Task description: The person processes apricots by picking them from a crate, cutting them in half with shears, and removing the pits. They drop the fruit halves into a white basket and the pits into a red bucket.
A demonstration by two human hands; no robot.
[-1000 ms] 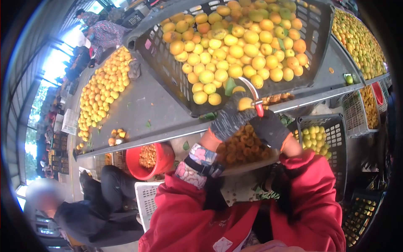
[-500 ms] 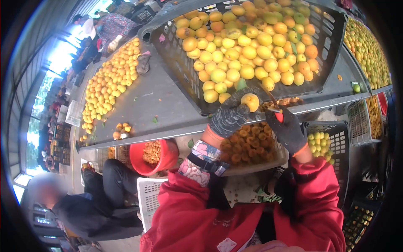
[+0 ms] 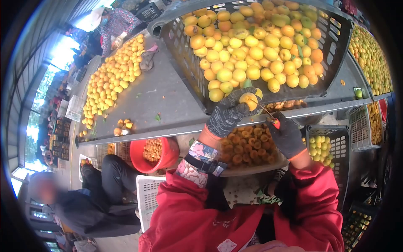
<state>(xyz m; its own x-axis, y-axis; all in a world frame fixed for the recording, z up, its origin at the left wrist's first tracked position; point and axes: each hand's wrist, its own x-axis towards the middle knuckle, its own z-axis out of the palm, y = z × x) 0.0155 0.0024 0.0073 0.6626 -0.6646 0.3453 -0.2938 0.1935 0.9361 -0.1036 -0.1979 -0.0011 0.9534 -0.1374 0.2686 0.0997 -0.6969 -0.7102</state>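
My left hand (image 3: 228, 112), in a grey knit glove, is closed around a yellow apricot (image 3: 247, 101) at the near edge of the black crate. My right hand (image 3: 288, 136), in a dark glove, grips the red handle of a small knife (image 3: 276, 123). Its thin blade reaches toward the apricot, with the tip right at the fruit's side. Behind both hands, the tilted black crate (image 3: 178, 63) holds many whole apricots (image 3: 256, 52). Below them sits a tub (image 3: 256, 169) of halved apricots (image 3: 245, 145).
A metal-edged table (image 3: 138, 109) carries a pile of apricots (image 3: 111, 80) on the left. Underneath stand a red bucket (image 3: 170, 155) of cut fruit and, at right, a black crate (image 3: 340, 143) of yellow-green fruit. A seated person (image 3: 100, 210) is at lower left, another person (image 3: 117, 25) beyond the table.
The knife blade has swung left and down, from upright beside the apricot to its side. The left hand has shifted slightly with the apricot turned in its fingers. The whole view has shifted a little.
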